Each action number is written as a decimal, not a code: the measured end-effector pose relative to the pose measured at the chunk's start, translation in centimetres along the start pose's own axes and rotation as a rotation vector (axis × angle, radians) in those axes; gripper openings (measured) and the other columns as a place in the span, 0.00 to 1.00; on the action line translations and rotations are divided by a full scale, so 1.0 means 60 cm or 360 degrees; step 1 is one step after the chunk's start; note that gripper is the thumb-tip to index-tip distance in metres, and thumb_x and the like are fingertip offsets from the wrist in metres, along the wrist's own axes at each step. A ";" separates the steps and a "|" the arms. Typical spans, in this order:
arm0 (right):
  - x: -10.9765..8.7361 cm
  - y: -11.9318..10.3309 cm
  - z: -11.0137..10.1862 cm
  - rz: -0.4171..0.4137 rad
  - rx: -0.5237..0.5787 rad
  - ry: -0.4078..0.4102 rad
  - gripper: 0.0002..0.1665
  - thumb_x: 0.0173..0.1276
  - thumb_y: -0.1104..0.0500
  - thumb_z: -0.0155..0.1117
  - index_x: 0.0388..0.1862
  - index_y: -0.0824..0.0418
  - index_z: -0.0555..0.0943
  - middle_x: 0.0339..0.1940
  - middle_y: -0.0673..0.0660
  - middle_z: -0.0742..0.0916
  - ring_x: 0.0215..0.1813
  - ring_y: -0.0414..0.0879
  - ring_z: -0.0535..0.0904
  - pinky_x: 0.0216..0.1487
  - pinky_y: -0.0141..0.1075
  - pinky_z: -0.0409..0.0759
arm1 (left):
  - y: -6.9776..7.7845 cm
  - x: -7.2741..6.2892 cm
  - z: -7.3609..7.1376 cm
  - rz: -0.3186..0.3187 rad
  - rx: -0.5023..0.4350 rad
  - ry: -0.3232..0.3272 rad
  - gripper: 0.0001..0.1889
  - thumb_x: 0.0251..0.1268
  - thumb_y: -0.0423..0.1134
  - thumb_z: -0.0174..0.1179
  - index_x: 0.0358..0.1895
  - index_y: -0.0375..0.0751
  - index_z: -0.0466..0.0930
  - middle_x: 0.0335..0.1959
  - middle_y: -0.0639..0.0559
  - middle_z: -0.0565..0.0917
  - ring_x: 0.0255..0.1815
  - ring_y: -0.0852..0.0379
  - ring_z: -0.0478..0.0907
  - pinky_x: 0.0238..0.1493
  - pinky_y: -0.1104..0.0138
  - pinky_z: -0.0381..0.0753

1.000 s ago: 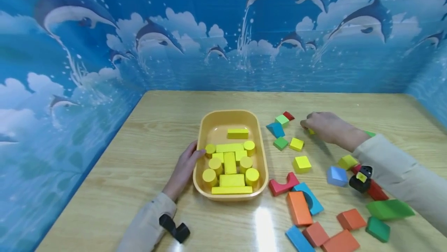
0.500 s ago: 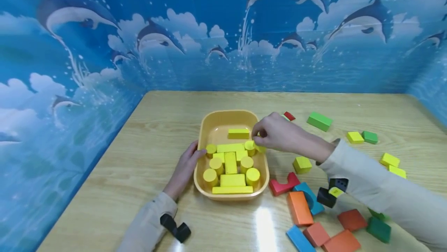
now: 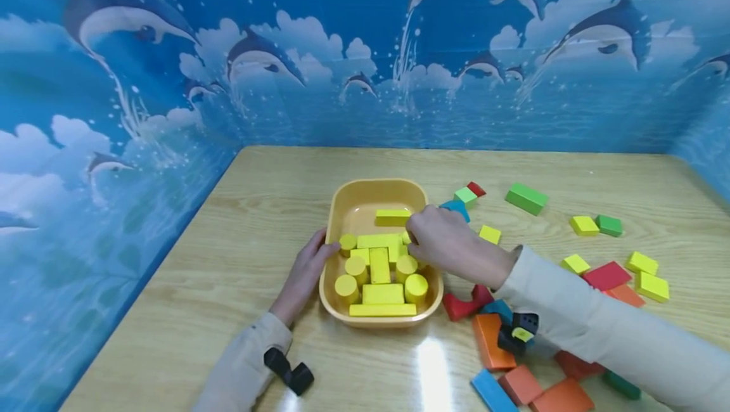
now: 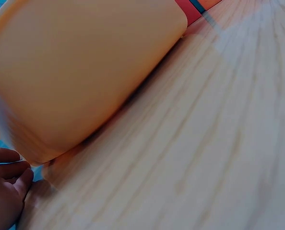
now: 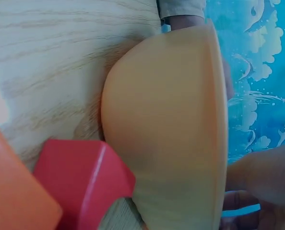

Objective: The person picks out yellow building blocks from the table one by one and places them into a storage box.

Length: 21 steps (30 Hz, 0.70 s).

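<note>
A light-orange plastic tray (image 3: 371,185) stands on the table with yellow wooden blocks inside, several of them cylinders (image 3: 346,289) and others oblong blocks (image 3: 383,294). My left hand (image 3: 301,272) holds its left wall, thumb over the rim; the left wrist view shows curled fingers (image 4: 5,179) beside the tray's outer wall (image 4: 80,72). Reaching over the opposite rim, my right hand (image 3: 447,239) pinches a small yellow block (image 3: 395,248) just above the ones in the tray. Its fingertips are partly hidden behind the tray wall (image 5: 166,129) in the right wrist view.
Right of the tray lie loose blocks: a red arch (image 3: 464,304), an orange block (image 3: 492,341), a blue block (image 3: 493,390), a green block (image 3: 526,199) and several yellow blocks (image 3: 652,286). My right sleeve (image 3: 599,310) passes over some. A dolphin-printed backdrop (image 3: 365,51) stands behind the table.
My right hand has come left from the far right side of the table with a yellow block and now holds it inside the tray. The left hand stays at the tray.
</note>
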State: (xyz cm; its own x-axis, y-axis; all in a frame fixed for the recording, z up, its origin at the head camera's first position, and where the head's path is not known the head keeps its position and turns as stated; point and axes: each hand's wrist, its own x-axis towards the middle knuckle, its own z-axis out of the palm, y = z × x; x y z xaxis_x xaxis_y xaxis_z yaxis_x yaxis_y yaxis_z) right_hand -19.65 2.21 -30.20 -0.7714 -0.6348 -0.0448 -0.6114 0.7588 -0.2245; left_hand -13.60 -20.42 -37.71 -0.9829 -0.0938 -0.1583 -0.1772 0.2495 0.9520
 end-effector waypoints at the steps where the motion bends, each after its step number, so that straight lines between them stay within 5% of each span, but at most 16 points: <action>1: -0.001 0.001 0.001 0.0000 -0.0014 0.0007 0.16 0.62 0.63 0.64 0.15 0.59 0.75 0.13 0.50 0.67 0.16 0.44 0.64 0.14 0.29 0.58 | -0.001 0.000 0.001 0.0000 0.0001 -0.0001 0.29 0.70 0.47 0.48 0.72 0.41 0.61 0.71 0.40 0.64 0.70 0.43 0.62 0.70 0.52 0.62; 5: -0.010 0.009 -0.004 -0.0051 -0.0009 0.0082 0.04 0.62 0.67 0.63 0.30 0.62 0.84 0.26 0.54 0.80 0.23 0.44 0.71 0.15 0.29 0.65 | -0.003 0.002 0.006 -0.0001 0.0007 -0.0006 0.30 0.70 0.47 0.48 0.72 0.40 0.61 0.71 0.39 0.65 0.70 0.43 0.63 0.69 0.52 0.62; 7: -0.016 0.021 -0.012 -0.0084 0.0035 0.0165 0.07 0.61 0.69 0.63 0.37 0.62 0.85 0.33 0.56 0.84 0.24 0.44 0.74 0.16 0.29 0.68 | -0.002 0.002 0.006 0.0007 0.0014 -0.0009 0.29 0.70 0.47 0.48 0.72 0.40 0.61 0.71 0.39 0.65 0.70 0.43 0.63 0.69 0.52 0.62; 13: -0.052 0.097 -0.062 -0.0005 0.0155 0.0327 0.11 0.61 0.72 0.60 0.41 0.63 0.85 0.31 0.57 0.85 0.23 0.43 0.75 0.18 0.32 0.71 | 0.000 -0.001 -0.001 0.0014 0.0021 -0.0005 0.30 0.70 0.48 0.48 0.72 0.40 0.61 0.71 0.39 0.65 0.70 0.44 0.62 0.70 0.52 0.60; 21: -0.175 0.306 -0.073 0.0457 -0.0015 -0.0108 0.16 0.59 0.70 0.64 0.48 0.72 0.79 0.34 0.64 0.84 0.35 0.57 0.80 0.30 0.46 0.81 | 0.004 0.000 -0.002 0.0006 0.0006 -0.0042 0.30 0.71 0.48 0.47 0.72 0.41 0.60 0.71 0.40 0.64 0.70 0.44 0.63 0.70 0.52 0.62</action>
State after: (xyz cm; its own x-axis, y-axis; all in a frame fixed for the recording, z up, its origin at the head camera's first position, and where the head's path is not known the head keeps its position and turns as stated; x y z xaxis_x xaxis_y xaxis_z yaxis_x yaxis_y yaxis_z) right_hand -23.56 23.43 -29.57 -0.8996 -0.4022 -0.1703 -0.3719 0.9098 -0.1842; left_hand -13.60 -20.48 -37.46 -0.9846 -0.0671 -0.1615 -0.1734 0.2533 0.9517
